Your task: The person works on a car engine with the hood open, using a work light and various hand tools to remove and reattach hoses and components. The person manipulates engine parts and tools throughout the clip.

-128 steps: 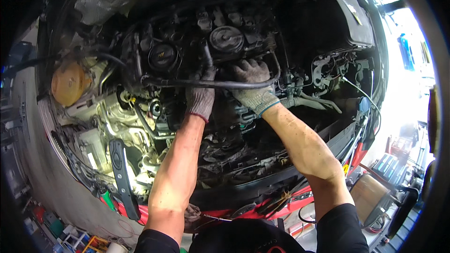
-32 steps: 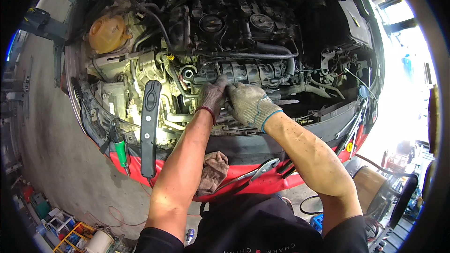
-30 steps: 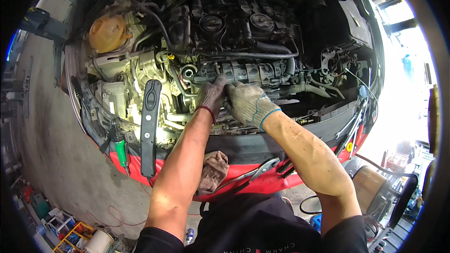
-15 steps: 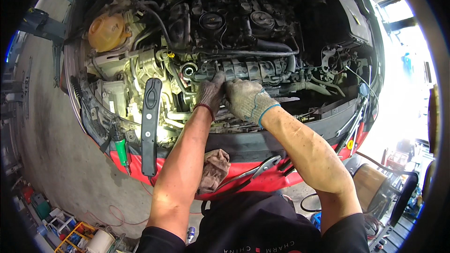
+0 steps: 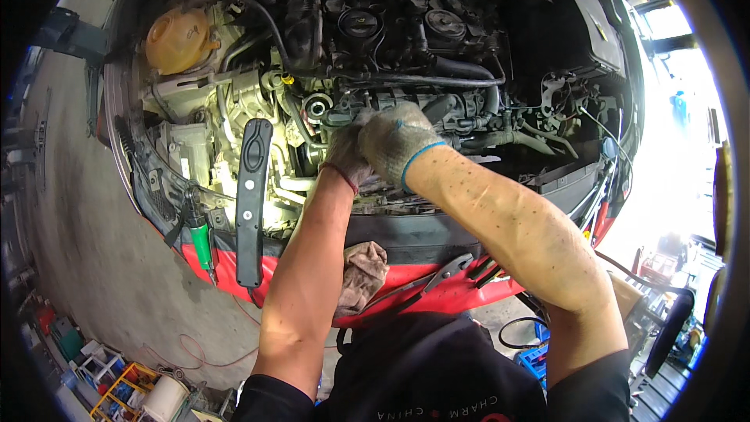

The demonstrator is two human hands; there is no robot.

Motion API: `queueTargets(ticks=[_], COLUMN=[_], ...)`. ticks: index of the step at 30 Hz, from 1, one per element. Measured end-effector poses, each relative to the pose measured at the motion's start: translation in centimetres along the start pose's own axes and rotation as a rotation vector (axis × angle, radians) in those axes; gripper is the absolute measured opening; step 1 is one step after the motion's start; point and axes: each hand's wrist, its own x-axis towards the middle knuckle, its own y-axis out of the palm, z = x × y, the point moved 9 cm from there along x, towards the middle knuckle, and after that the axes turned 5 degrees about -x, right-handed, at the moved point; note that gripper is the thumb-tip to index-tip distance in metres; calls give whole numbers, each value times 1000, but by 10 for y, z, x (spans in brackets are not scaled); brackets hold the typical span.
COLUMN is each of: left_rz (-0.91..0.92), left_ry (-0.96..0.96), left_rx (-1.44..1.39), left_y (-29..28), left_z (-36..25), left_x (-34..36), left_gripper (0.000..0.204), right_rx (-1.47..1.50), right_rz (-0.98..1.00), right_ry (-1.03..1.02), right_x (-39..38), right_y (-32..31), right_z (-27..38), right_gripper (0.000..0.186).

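Both my hands, in grey knit gloves, are close together at the front of a car engine, against a black ribbed plastic engine part (image 5: 445,109). My right hand (image 5: 400,139) is curled closed and lies partly over my left. Behind it, my left hand (image 5: 346,155) is bent inward with its fingers closed and mostly covered. What they grip is hidden between them. Just left of the hands is a round metal opening (image 5: 316,108). A black bar-shaped work light (image 5: 253,203) stands left of my left forearm, and the metal near it is brightly lit.
A green-bodied air ratchet (image 5: 201,244) hangs at the front left edge. A brown rag (image 5: 362,275) and pliers (image 5: 447,272) lie on the red front cover (image 5: 406,297). An orange coolant tank (image 5: 178,41) sits far left. Several tools lie along the right edge.
My right hand has shifted left and turned over my left hand, with its forearm swinging across. The view has moved slightly. The rag, pliers and work light stay put.
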Motion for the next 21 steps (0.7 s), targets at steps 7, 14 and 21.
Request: queueTargets(ticks=[7,14,21], left_rz=[-100,-55,-135], left_ry=[-88,-734,-592], left_rx=[-185,-2335,-2322], left_y=[-1,37,61], left_z=[-3,-25,-1], left_x=[2,-2,1], left_gripper=[45,40,49], right_rx=[-134,18,-17], right_rz=[6,-186,-25], right_ry=[-8,72,136], right_x=[-11,-11,-13], right_y=[-20,-8,13], right_z=[-7,-22,-36], right_gripper=[23,22,43])
